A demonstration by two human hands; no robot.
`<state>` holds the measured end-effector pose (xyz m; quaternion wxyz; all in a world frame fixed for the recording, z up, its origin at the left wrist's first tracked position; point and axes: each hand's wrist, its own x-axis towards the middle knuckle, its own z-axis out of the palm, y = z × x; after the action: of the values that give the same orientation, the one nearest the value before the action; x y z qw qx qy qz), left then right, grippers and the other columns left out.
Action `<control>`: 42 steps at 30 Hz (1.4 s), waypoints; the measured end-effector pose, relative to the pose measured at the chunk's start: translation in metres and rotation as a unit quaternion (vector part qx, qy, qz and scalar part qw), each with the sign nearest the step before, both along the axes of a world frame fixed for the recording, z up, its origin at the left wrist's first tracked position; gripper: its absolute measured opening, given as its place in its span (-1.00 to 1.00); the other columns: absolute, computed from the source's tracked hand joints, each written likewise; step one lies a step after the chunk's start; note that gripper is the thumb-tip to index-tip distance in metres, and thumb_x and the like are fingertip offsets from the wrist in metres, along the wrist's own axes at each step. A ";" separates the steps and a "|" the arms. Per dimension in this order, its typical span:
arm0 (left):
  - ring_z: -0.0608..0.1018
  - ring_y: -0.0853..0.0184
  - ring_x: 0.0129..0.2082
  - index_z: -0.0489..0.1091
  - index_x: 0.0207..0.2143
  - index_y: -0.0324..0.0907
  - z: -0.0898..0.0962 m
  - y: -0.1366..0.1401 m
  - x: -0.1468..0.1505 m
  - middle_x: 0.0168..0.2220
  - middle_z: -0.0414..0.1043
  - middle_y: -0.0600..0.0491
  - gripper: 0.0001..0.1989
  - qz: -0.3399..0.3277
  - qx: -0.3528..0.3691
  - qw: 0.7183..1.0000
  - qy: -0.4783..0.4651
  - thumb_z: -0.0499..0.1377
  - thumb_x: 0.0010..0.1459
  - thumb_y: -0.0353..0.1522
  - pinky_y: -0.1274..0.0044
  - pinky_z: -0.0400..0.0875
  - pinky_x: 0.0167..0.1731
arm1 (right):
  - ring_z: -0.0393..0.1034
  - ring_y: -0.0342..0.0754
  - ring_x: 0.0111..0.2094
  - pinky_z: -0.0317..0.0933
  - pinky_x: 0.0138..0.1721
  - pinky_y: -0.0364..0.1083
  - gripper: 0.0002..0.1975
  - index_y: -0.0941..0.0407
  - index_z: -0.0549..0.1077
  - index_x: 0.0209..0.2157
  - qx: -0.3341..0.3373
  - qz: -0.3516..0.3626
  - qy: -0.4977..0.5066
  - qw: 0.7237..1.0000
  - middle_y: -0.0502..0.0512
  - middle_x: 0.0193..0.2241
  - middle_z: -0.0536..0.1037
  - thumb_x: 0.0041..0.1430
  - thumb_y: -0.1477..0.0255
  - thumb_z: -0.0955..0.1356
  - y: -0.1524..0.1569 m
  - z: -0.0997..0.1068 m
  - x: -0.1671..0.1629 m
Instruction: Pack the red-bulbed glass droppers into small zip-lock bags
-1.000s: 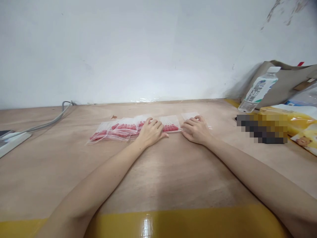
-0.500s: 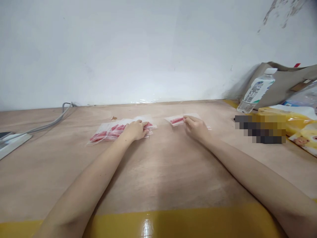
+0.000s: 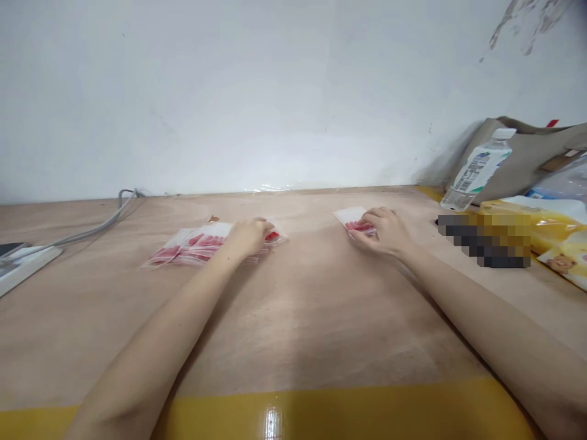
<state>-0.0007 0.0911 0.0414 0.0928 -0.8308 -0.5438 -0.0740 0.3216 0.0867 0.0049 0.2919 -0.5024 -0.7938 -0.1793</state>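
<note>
A spread pile of clear plastic bags (image 3: 183, 249) with red pieces inside lies left of the middle on the table. My left hand (image 3: 251, 237) is over the right end of this pile, its fingers bent onto a bag there; the fingertips are partly hidden. Farther right, a smaller stack of similar plastic bags (image 3: 351, 216) rests on the tabletop. My right hand (image 3: 385, 231) grips its right side, thumb at the near edge and fingers across the top. Red pieces show between thumb and fingers.
At the right stand a plastic bottle (image 3: 477, 171), leaning on a grey-brown bag (image 3: 527, 153), and yellow packages (image 3: 513, 211). A blurred-out dark object (image 3: 499, 250) lies before them. Grey cables (image 3: 98, 226) run to a white-edged item (image 3: 32, 269) at the left. Yellow tape (image 3: 321, 409) lines the front edge.
My right hand has moved right, from pinching a single flat bag to gripping the small stack with thumb and fingers apart around it. The left hand has shifted slightly on its pile.
</note>
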 end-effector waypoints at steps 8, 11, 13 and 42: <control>0.28 0.18 0.11 0.16 0.13 -0.14 -0.053 -0.018 0.047 0.12 0.19 -0.11 -0.55 -0.144 0.044 0.983 -0.104 0.01 0.21 -0.21 0.35 0.26 0.02 | 0.34 -0.01 -0.23 0.11 -0.17 0.00 -0.73 0.10 0.42 -0.17 -0.057 0.195 -0.001 0.979 0.15 -0.23 0.46 0.07 0.32 0.31 -0.015 -0.016 -0.059; 0.27 0.14 0.11 0.20 0.11 -0.17 -0.059 -0.018 0.042 0.12 0.18 -0.15 -0.54 -0.179 0.063 0.966 -0.173 0.07 0.17 -0.23 0.29 0.26 0.03 | 0.34 -0.05 -0.27 0.18 -0.23 -0.05 -0.77 0.13 0.41 -0.17 -0.026 0.233 0.000 0.972 0.15 -0.27 0.46 0.11 0.48 0.26 -0.007 -0.026 -0.060; 0.33 0.18 0.08 0.29 0.04 -0.17 -0.060 -0.015 0.038 0.09 0.24 -0.11 -0.64 -0.204 0.060 0.958 -0.192 0.05 0.19 -0.32 0.31 0.28 0.03 | 0.34 -0.06 -0.25 0.20 -0.24 -0.08 -0.74 0.15 0.41 -0.17 -0.007 0.255 -0.004 0.967 0.16 -0.29 0.46 0.10 0.57 0.23 0.000 -0.031 -0.059; 0.48 0.28 -0.32 0.41 -0.43 -0.27 -0.058 0.011 0.076 -0.37 0.47 -0.03 -0.80 -0.322 0.213 0.922 -0.029 0.02 0.16 -0.45 0.44 0.33 -0.24 | 0.32 -0.12 -0.38 -0.05 -0.25 -0.07 -0.79 0.16 0.47 -0.41 0.062 0.165 -0.066 0.982 0.05 -0.47 0.51 0.18 0.44 0.23 -0.005 -0.026 -0.065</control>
<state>0.0751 0.1024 -0.0162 0.2232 -0.9193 -0.2205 -0.2378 0.2567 0.0818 -0.0215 0.2949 -0.3330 -0.8706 -0.2101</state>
